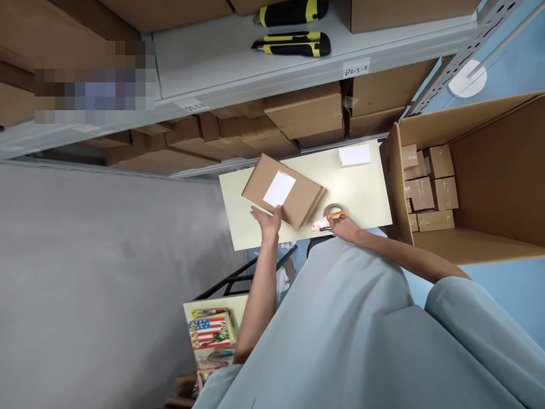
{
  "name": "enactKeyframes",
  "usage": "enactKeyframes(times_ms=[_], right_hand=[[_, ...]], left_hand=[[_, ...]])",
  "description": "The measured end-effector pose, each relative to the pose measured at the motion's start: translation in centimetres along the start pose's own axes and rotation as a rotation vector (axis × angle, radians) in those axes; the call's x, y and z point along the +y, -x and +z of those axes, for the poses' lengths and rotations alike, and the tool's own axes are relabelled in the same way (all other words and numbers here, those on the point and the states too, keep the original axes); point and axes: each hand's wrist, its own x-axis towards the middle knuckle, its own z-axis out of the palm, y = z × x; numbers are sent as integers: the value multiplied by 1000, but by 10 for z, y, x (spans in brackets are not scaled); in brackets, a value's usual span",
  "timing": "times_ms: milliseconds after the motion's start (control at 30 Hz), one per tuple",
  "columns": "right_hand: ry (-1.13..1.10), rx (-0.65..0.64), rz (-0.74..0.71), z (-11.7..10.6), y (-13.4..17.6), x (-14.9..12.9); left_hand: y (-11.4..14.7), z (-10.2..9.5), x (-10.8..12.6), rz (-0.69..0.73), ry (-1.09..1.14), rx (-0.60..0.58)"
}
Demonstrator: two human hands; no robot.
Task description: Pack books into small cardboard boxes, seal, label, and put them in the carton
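Note:
A closed cardboard box [298, 199] with a white label [279, 188] lies at an angle on the pale table [361, 190]. My left hand [268, 224] is at its near left edge, fingers spread and thumb over the label's lower corner. Beyond the box's right end, my right hand [346, 228] has its fingers curled down among small items at the table's near edge. Around those fingers are a slim orange item [336, 215], a white and orange patterned piece [319, 224] and a dark blue pen-like stick [325, 229]. Behind them lies a tape roll [334, 208]. What the fingers pinch is hidden.
A white label stack [355, 155] lies at the table's back right. A large open carton [489, 176] holding several small taped boxes [443, 193] stands right. Behind, shelves [255, 74] carry cartons and two yellow-black utility knives [293, 44]. Flag-covered booklets [212, 331] sit lower left.

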Motion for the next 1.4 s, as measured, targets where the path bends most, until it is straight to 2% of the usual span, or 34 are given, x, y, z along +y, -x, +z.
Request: enactKeyframes(times_ms=[67, 100, 233, 333, 533, 733, 867, 967, 1033, 1133, 1267, 1400], right_hand=[[-43, 12, 22, 2, -4, -2], [-57, 16, 36, 2, -5, -1], [-62, 34, 64, 8, -6, 4], [-45, 39, 76, 13, -2, 7], [37, 33, 50, 21, 12, 2], [38, 18, 48, 16, 22, 9], [80, -7, 153, 12, 65, 49], [151, 26, 182, 6, 105, 89], [185, 60, 188, -4, 118, 112], [197, 75, 192, -23, 103, 133], [159, 101, 271, -47, 47, 142], [130, 135, 277, -64, -6, 140]], left_hand=[[-2, 16, 16, 84, -174, 192], [-2, 28, 24, 98, -228, 225], [4, 75, 41, 96, -374, 270], [15, 92, 40, 190, -440, 315], [26, 92, 37, 200, -762, 350], [20, 94, 30, 236, -745, 352], [19, 95, 28, 248, -698, 338], [19, 93, 29, 266, -677, 322], [20, 92, 29, 300, -677, 301], [20, 89, 26, 342, -687, 280], [22, 83, 22, 380, -715, 262], [25, 79, 21, 393, -758, 252]])
